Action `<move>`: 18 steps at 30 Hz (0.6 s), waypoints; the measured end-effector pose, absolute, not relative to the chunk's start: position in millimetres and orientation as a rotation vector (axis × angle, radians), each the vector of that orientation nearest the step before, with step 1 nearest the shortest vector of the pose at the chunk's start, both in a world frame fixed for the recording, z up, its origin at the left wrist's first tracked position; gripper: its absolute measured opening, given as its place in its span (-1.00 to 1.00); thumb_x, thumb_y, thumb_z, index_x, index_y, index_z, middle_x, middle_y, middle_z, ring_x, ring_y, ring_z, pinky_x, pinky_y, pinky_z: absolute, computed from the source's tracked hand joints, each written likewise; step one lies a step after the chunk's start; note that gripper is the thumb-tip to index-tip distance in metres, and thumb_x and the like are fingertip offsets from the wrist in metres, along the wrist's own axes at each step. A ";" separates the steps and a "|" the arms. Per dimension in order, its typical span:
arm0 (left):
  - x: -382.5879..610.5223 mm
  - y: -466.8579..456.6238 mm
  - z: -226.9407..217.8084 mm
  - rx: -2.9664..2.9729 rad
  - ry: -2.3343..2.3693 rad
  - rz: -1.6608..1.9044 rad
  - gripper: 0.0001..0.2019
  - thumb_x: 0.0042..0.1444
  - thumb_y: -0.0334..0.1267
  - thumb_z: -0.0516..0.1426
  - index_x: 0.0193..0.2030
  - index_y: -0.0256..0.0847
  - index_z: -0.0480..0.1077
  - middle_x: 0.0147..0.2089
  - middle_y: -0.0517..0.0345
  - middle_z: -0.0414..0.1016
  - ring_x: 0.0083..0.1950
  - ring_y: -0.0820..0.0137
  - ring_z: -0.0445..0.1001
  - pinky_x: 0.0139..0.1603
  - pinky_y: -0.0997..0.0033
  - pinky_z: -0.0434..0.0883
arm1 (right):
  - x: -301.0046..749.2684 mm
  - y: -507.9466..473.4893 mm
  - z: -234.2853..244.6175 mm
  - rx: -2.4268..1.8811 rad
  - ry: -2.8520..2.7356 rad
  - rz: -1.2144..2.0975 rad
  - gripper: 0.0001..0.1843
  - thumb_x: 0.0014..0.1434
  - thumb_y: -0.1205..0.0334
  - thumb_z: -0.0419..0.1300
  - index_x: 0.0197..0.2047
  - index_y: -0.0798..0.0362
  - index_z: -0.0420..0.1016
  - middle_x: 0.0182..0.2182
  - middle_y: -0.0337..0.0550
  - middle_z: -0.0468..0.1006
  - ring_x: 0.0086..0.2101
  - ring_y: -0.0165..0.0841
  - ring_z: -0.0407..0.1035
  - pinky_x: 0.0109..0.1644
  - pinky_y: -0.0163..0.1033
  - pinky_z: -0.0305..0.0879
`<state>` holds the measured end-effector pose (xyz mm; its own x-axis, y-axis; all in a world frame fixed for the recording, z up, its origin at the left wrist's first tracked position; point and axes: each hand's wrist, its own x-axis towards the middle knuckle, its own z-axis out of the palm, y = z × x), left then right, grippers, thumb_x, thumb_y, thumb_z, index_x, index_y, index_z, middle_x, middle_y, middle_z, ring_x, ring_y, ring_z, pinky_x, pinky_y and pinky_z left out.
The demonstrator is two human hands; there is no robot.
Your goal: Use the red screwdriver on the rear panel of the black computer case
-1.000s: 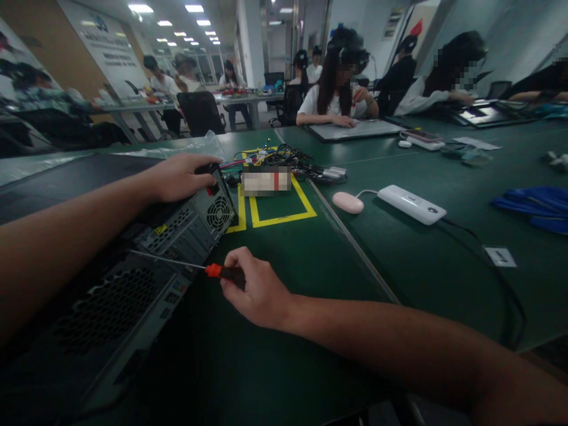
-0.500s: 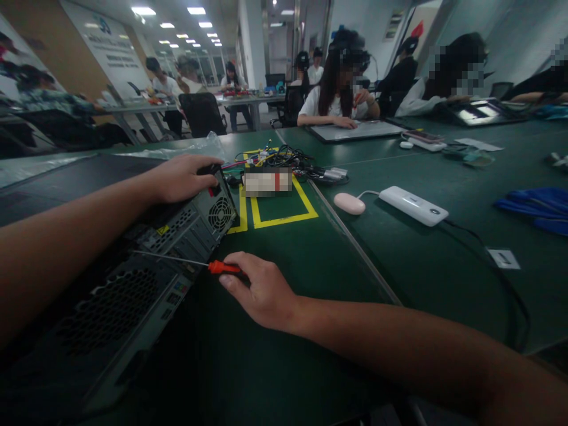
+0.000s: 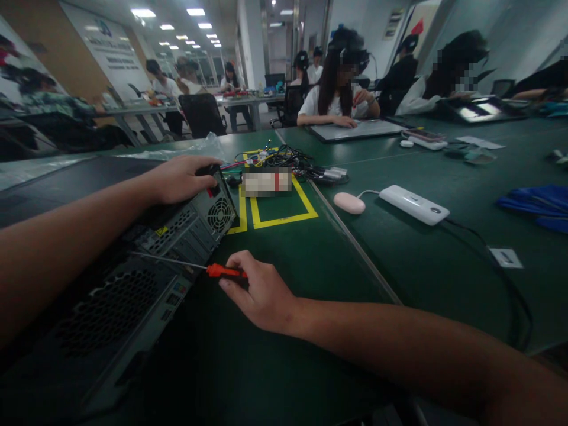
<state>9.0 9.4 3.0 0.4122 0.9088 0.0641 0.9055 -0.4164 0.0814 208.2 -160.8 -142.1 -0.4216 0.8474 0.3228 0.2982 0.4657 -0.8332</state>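
A dark computer case (image 3: 195, 234) lies tilted at the left, its rear panel with vents and ports facing me. Over its far upper corner my left hand (image 3: 181, 179) is closed, the fingers curled on the edge by the power supply vent. My right hand (image 3: 261, 293) grips a screwdriver (image 3: 217, 270) by its red and black handle, in front of the rear panel. The long thin shaft points left, and its tip meets the panel above the large honeycomb vent. Whether a screw sits under the tip is too dark to tell.
Behind the case lies a bundle of cables (image 3: 288, 158) beside yellow tape squares (image 3: 286, 223). To the right are a pink oval object (image 3: 349, 203), a white power bank (image 3: 414, 205) and blue cloth (image 3: 536, 204). A co-worker (image 3: 331, 100) sits across the table.
The screwdriver handle has turned slightly and dipped a little in my right hand, whose fingers have shifted. My left hand and the computer case look unmoved.
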 end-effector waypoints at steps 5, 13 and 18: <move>11.5 7.3 4.1 2.597 1.685 0.141 -0.19 0.20 0.06 -0.03 0.51 -0.35 0.30 0.48 -0.22 0.41 0.43 -0.09 0.40 0.46 -0.10 0.29 | 208.5 -160.3 -142.2 -0.947 -1.958 0.909 -0.76 0.43 0.04 0.17 0.05 -0.04 0.35 -0.19 -0.16 0.56 -0.24 -0.23 0.49 -0.12 -0.10 0.39; 10.3 6.6 3.9 2.605 1.696 0.140 -0.21 0.21 0.06 -0.04 0.51 -0.32 0.30 0.47 -0.20 0.43 0.43 -0.09 0.41 0.45 -0.11 0.30 | 208.6 -160.5 -140.2 -0.936 -1.941 0.923 -0.78 0.42 0.06 0.18 0.04 -0.04 0.35 -0.20 -0.19 0.56 -0.26 -0.26 0.46 -0.13 -0.13 0.36; 11.5 5.9 4.0 2.614 1.704 0.129 -0.21 0.23 0.06 -0.05 0.52 -0.32 0.30 0.46 -0.19 0.43 0.43 -0.08 0.40 0.46 -0.09 0.29 | 208.8 -159.6 -140.6 -0.927 -1.947 0.926 -0.77 0.42 0.04 0.17 0.03 -0.04 0.34 -0.24 -0.22 0.53 -0.31 -0.29 0.42 -0.19 -0.16 0.30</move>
